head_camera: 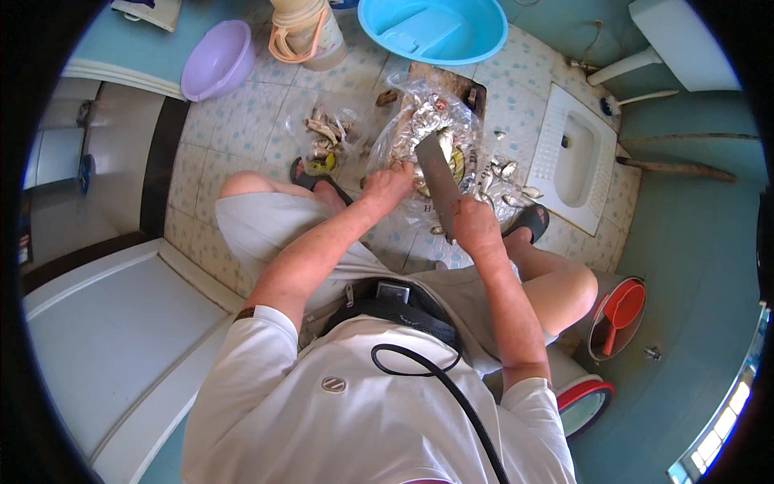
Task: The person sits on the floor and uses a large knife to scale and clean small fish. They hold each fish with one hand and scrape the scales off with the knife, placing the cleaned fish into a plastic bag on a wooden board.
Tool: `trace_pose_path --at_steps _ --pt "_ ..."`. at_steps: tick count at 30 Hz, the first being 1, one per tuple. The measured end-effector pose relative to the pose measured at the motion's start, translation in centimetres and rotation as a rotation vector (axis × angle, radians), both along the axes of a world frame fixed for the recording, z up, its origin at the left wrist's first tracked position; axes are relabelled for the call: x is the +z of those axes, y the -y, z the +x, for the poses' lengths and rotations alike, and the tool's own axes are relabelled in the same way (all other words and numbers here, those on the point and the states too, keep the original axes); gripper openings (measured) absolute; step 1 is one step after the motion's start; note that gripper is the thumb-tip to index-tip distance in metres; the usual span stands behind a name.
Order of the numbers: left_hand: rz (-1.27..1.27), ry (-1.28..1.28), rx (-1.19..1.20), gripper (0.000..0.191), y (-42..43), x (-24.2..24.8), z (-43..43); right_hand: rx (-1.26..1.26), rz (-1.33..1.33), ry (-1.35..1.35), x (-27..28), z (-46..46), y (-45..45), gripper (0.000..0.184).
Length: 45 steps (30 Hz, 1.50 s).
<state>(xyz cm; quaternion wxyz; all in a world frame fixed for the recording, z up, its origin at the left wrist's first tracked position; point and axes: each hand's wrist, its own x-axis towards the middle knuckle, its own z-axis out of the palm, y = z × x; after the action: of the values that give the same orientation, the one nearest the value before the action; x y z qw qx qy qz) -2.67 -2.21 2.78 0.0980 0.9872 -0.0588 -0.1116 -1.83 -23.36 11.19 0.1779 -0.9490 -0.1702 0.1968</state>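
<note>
My right hand (pixel 478 224) grips a cleaver, its broad blade (pixel 436 172) angled up and left over an opened clear plastic bag (pixel 387 136). Small silvery fish (pixel 429 115) lie in a heap on this printed bag, beside a yellowish-green rounded item (pixel 458 163). Just left of the blade is my left hand (pixel 390 186), its fingers curled at the bag; whether they hold a fish is hidden. Beneath the bag, part of a wooden board or low stool (pixel 426 71) shows. More small fish (pixel 508 169) are scattered on the tiled floor to the right.
A second clear bag with fish or fish pieces (pixel 326 130) lies left. Behind stand a blue basin (pixel 387 45), a bucket (pixel 329 51) and a purple basin (pixel 217 60). A squat toilet (pixel 541 148) is set into the floor at right. A red dipper (pixel 623 305) rests on a container.
</note>
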Motion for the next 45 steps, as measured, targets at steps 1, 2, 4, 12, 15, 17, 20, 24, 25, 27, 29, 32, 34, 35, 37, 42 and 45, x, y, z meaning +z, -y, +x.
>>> trace_pose_path --at_steps 1,2,4,12,15,17,20,24,25,27,29,32,34,35,37,42,45 --pt "0.011 -0.001 -0.010 0.029 0.4 0.5 0.2 -0.032 0.022 0.012 -0.2 0.3 0.3 0.019" --pt "0.021 -0.002 -0.021 0.030 0.8 0.9 0.4 -0.064 0.045 0.025 -0.3 0.6 0.6 0.021" --pt "0.031 -0.001 -0.044 0.031 0.9 0.8 0.9 -0.110 0.079 0.047 -0.6 0.9 1.0 0.023" --pt "0.026 -0.142 0.026 0.023 1.0 0.9 3.0 -0.183 0.090 0.094 -0.1 2.1 2.0 0.027" --pt "-0.059 -0.124 0.185 0.023 -0.1 1.8 3.1 -0.183 0.137 0.123 -0.5 2.4 2.6 0.027" --pt "-0.070 -0.097 0.260 0.024 -0.7 1.9 3.0 -0.152 0.142 0.110 -0.6 2.5 2.7 0.027" --pt "-0.061 -0.056 0.191 0.026 -0.5 2.1 2.4 -0.114 0.134 0.087 -1.7 2.6 3.3 0.028" --pt "-0.088 -0.027 0.029 0.031 0.0 2.5 1.7 -0.073 0.123 0.062 -2.5 2.8 3.4 0.028" --pt "-0.095 -0.004 0.014 0.031 -0.3 1.8 1.4 -0.070 0.111 0.060 -2.5 2.7 3.4 0.028" --pt "-0.093 0.045 -0.023 0.033 -1.0 0.9 1.2 -0.067 0.085 0.055 -2.7 2.6 3.5 0.029" --pt "-0.075 0.094 -0.068 0.035 -1.5 0.4 1.1 -0.091 0.109 0.086 -3.8 2.7 4.1 0.030" --pt "-0.047 0.091 -0.093 0.036 -1.8 0.7 1.1 -0.110 0.116 0.085 -4.1 3.0 4.4 0.030" --pt "-0.026 0.073 -0.087 0.037 -1.6 1.1 1.2 -0.110 0.129 0.073 -4.2 3.1 4.5 0.031" --pt "-0.016 0.064 -0.085 0.038 -1.6 1.3 1.2 -0.104 0.146 0.069 -4.6 3.1 4.5 0.031" --pt "-0.001 0.083 -0.085 0.039 -1.7 0.9 1.0 -0.092 0.151 0.051 -4.5 3.2 4.3 0.031" --pt "0.019 0.125 -0.124 0.042 -1.7 0.6 1.0 -0.101 0.142 0.020 -4.6 3.2 4.1 0.032" --pt "0.028 0.148 -0.144 0.044 -1.8 0.2 0.9 -0.119 0.147 0.017 -4.6 3.3 4.0 0.032"
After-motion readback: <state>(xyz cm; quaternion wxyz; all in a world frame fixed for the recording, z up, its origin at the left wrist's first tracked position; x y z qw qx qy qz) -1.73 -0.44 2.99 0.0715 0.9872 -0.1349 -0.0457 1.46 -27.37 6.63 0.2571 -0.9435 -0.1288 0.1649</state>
